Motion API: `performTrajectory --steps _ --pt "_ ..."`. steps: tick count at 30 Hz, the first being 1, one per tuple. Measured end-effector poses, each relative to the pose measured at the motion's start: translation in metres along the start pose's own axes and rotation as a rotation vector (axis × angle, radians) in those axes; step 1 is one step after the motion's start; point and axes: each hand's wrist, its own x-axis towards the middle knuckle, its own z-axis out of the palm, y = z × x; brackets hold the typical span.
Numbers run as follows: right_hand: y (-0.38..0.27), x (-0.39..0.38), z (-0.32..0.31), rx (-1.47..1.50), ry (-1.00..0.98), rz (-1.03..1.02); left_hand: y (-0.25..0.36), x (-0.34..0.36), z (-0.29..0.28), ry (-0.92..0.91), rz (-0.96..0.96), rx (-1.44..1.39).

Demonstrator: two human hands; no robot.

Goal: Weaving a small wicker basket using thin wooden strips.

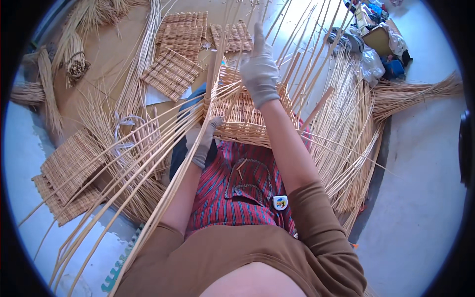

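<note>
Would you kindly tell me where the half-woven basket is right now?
The basket sits centre frame on the person's lap, between the left hand and right hand, loose canes all around.

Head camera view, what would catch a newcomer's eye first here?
Most striking is the half-woven wicker basket on the person's lap, its long pale stakes fanning out. The gloved right hand reaches over its far rim, the gloved left hand at its near left side. Flat woven mats lie on the floor beyond.

A small white tag (280, 202) with blue and yellow marks lies near, on the striped cloth; far right stands an open brown cardboard box (377, 38).
</note>
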Motion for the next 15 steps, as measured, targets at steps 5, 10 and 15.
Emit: performTrajectory --steps 5,10,15 --pt "-0.013 -0.091 -0.083 0.563 0.075 0.099 -0.011 0.007 -0.007 0.007 -0.051 -0.096" --pt "0.055 -0.194 -0.100 0.790 0.229 0.331 0.023 -0.036 -0.005 0.069 0.206 -0.145" --pt "0.090 -0.219 -0.103 0.830 0.139 0.521 0.076 -0.066 0.040 -0.255 -0.018 0.182"
